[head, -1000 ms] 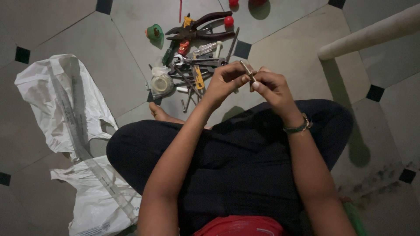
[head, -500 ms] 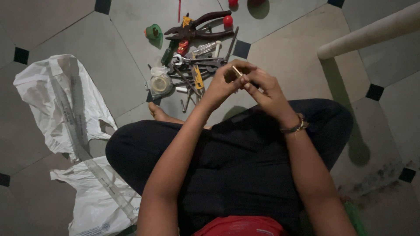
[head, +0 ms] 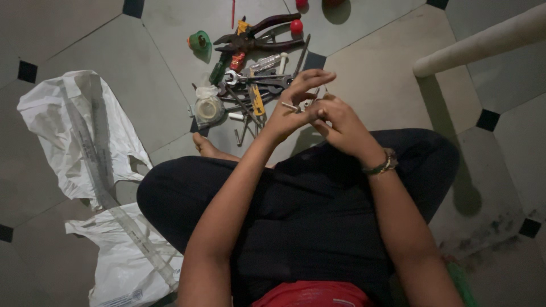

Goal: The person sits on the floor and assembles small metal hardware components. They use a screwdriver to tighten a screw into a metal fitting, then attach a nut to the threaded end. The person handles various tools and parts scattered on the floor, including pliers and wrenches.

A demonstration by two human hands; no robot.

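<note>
Since half a second ago, our hands sit a touch closer to the lap and the small pin between them has turned, now lying nearly level instead of pointing up and away. Our left hand (head: 296, 108) has its upper fingers spread wide while thumb and a lower finger pinch the pin (head: 290, 106), a thin pale metal piece, perhaps a nail or screw; it is too small to tell which. Our right hand (head: 336, 122) is curled close, fingertips meeting the left hand at the pin's near end, so it seems to hold or steady the same piece, though we cannot tell how firmly. A bracelet (head: 382, 165) rings the right wrist.

Both hands hover over our crossed legs, just short of the tool pile (head: 256, 85) on the floor, where pliers (head: 259, 37), a tape roll (head: 207, 109) and a green cap (head: 199, 41) lie. A white bag (head: 74, 131) sprawls by the left knee.

We judge that we are mid-way through working the pin with our fingertips, turning or fitting it. Any further handling calls for a steady pinch, since so small a piece could slip into the pile.
</note>
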